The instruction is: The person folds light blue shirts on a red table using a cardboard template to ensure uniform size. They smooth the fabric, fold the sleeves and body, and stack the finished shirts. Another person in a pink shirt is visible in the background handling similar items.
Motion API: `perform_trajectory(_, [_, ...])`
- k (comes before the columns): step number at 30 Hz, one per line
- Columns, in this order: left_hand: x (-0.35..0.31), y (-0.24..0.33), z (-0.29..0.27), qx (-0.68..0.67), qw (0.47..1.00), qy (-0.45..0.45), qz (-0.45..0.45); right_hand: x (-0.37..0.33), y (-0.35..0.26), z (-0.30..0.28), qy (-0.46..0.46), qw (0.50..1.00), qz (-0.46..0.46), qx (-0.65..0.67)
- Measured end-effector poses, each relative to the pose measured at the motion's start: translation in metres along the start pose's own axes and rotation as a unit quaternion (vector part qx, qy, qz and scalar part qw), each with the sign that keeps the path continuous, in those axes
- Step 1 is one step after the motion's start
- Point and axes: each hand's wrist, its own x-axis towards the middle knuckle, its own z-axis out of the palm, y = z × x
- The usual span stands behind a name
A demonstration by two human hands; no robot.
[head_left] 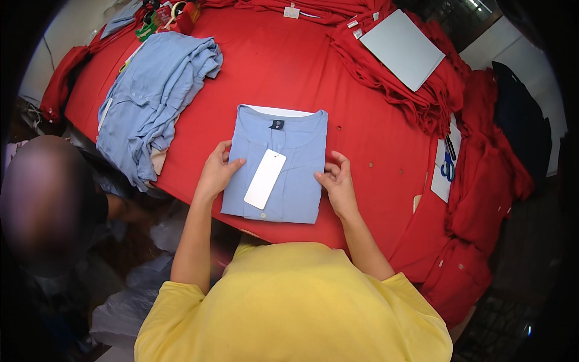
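Flat-folded blue shirt (300,175), white tag (265,179) atop

- Red cloth (271,72) spread over the table
- Red garments (356,57) heaped at the far right, with pale boards (403,51) on top
- Blue-handled scissors (448,167) on white paper (441,188) at the right
- Red tape dispenser (188,18) at the far left
- Dark cloth (522,114) beyond the right edge
- Clear plastic bags (129,308) below, at the left
- Another person (42,205), blurred, at the left
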Motion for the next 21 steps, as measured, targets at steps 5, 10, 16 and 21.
perform_trajectory(5, [0.001,-0.01,0.002,0.108,0.992,0.035,0.05,0.004,-0.001,0.004,-0.053,0.994,0.054,0.084])
perform_trajectory(10, [-0.014,0.014,0.019,0.345,0.898,0.158,0.223,0.01,-0.004,-0.003,-0.049,0.997,0.027,-0.047])
perform_trajectory(16, [-0.042,0.034,0.054,0.339,0.911,0.058,0.228,-0.001,-0.021,0.003,-0.018,0.986,0.015,-0.164])
perform_trajectory(21, [-0.043,0.04,0.061,0.312,0.933,0.055,0.174,0.005,-0.006,-0.003,-0.003,0.986,-0.019,-0.166])
